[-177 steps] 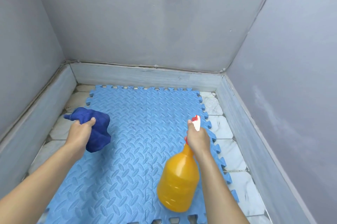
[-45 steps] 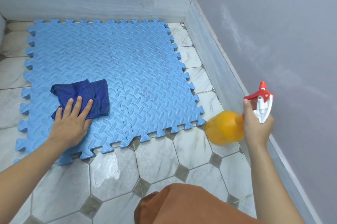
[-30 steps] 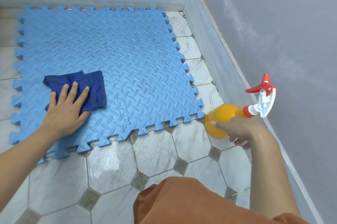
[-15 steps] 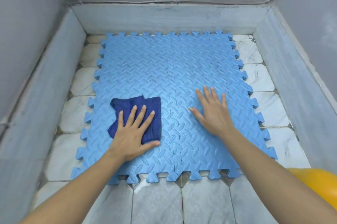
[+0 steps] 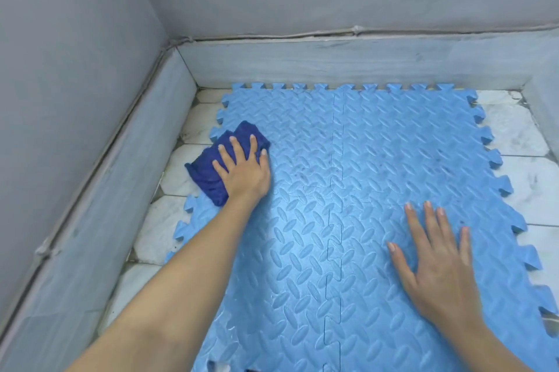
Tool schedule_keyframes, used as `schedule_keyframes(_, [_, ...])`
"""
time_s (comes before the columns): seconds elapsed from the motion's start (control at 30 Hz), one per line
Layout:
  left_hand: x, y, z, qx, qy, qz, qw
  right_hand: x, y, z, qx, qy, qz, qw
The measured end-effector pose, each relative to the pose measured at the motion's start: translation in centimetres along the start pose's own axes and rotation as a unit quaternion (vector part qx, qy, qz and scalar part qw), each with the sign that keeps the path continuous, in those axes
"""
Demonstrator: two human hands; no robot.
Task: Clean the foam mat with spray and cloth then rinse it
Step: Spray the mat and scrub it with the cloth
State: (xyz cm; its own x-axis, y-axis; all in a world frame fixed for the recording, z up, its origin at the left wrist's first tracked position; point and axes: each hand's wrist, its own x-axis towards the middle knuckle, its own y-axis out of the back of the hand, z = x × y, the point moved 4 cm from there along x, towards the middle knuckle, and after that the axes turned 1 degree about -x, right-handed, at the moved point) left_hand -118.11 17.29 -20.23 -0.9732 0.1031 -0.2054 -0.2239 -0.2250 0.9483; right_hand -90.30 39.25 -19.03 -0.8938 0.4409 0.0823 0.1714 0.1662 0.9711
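Observation:
The light blue foam mat (image 5: 348,190), with interlocking edges and a ridged pattern, lies flat on the tiled floor. A dark blue cloth (image 5: 211,172) rests at the mat's left edge, partly over the tiles. My left hand (image 5: 243,170) presses flat on the cloth, fingers spread. My right hand (image 5: 438,259) lies flat on the right half of the mat, palm down, holding nothing. The spray bottle is out of view.
White marble floor tiles (image 5: 181,181) show around the mat. A low grey skirting ledge (image 5: 332,63) runs along the back and left walls (image 5: 60,69), boxing in the corner closely.
My left hand has pushed the cloth away and leftward to the mat's left edge. The view moved closer and left, and the orange bottle left the frame. My right hand stays flat on the mat.

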Motion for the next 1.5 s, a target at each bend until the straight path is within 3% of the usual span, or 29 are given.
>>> schedule_keyframes(0.13, [-4.0, -2.6, 8.9, 0.055, -0.22, -0.038, 0.973, 0.0, -0.4, 0.5, -0.005, -0.015, -0.016, 1.0])
schedule_keyframes(0.23, [-6.8, -2.7, 8.7, 0.085, -0.316, -0.062, 0.943, 0.1, -0.4, 0.6, -0.007, -0.021, -0.025, 0.999])
schedule_keyframes(0.3, [-5.7, -1.7, 4.7, 0.099, -0.296, -0.046, 0.949, 0.2, -0.4, 0.6, -0.006, -0.022, -0.033, 0.999])
schedule_keyframes(0.43, [-4.0, 1.4, -7.4, 0.071, -0.087, -0.005, 0.994, 0.2, -0.4, 0.8, -0.004, -0.029, -0.035, 0.999])
schedule_keyframes(0.5, [-5.9, 1.9, -10.3, 0.051, -0.047, -0.02, 0.997, 0.2, -0.5, 0.8, -0.005, -0.026, -0.035, 0.999])
schedule_keyframes(0.63, [-13.3, -0.4, -6.1, 0.084, -0.172, -0.047, 0.98, 0.0, -0.5, 1.0, -0.004, -0.028, -0.039, 0.999])
schedule_keyframes(0.77, [-22.4, -3.1, -2.4, 0.118, -0.355, -0.078, 0.924, 0.3, -0.2, 0.9, 0.013, -0.035, -0.03, 0.999])
schedule_keyframes(0.83, [-24.7, -3.2, -4.0, 0.136, -0.386, -0.08, 0.909, 0.3, -0.2, 0.7, 0.013, -0.034, -0.034, 0.999])
schedule_keyframes(0.93, [-24.9, -2.0, -9.1, 0.119, -0.325, -0.075, 0.935, 0.3, -0.3, 0.7, 0.013, -0.034, -0.031, 0.999])
schedule_keyframes(1.07, [-23.2, 0.4, -17.2, 0.088, -0.145, -0.057, 0.984, 0.1, -0.2, 0.5, 0.008, -0.029, -0.029, 0.999])
schedule_keyframes(1.13, [-23.0, 0.6, -17.9, 0.077, -0.1, -0.064, 0.99, 0.1, -0.3, 0.3, -0.007, -0.026, -0.028, 0.999])
schedule_keyframes(1.27, [-24.4, -1.3, -11.8, 0.108, -0.217, -0.062, 0.968, 0.3, -0.4, -0.2, -0.033, -0.024, -0.027, 0.999])
schedule_keyframes(1.4, [-28.3, -4.3, -5.4, 0.136, -0.431, -0.072, 0.889, 0.2, -0.6, -1.6, -0.043, -0.048, -0.033, 0.997])
schedule_keyframes(1.5, [-28.9, -4.9, -4.8, 0.115, -0.44, -0.069, 0.888, 0.4, -0.7, -2.8, -0.012, -0.104, -0.045, 0.994])
